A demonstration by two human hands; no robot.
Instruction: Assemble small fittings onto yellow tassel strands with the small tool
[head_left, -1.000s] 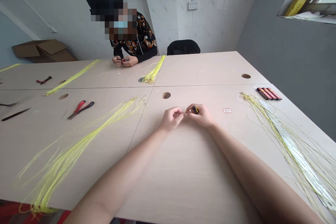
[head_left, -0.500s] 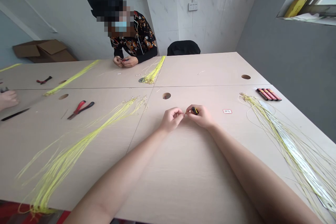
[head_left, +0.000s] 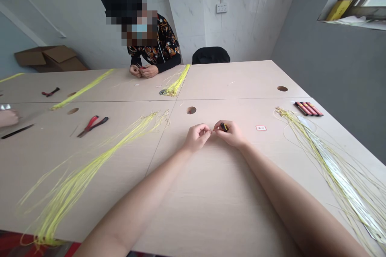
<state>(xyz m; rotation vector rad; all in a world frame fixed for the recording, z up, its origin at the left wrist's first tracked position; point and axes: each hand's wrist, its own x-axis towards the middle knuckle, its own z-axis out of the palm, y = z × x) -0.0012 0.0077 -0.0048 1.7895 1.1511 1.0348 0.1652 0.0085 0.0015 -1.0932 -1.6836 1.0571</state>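
Both hands meet above the middle of the pale table (head_left: 199,192). My left hand (head_left: 197,136) is closed in a pinch, its fingertips on something too small to make out. Facing it, my right hand (head_left: 231,133) is curled round a small black and yellow tool (head_left: 223,127), and its thumb and forefinger pinch close to the left fingertips. On the left lies a long bundle of yellow strands (head_left: 105,156). A second bundle (head_left: 319,156) spreads over a metal ruler (head_left: 334,168) on the right. A small red-edged label (head_left: 261,128) lies right of my hands.
Red and black pliers (head_left: 92,125) lie at the left, beyond them a black pointed tool (head_left: 17,131) near another person's hand (head_left: 8,117). Several red and black lighters (head_left: 309,109) lie at the right. Across the table a person (head_left: 153,48) leans over small work.
My hands have hardly moved. At the far left edge, the other person's hand has shifted slightly left and down, and a shiny object now shows above it. The person opposite has moved their head slightly.
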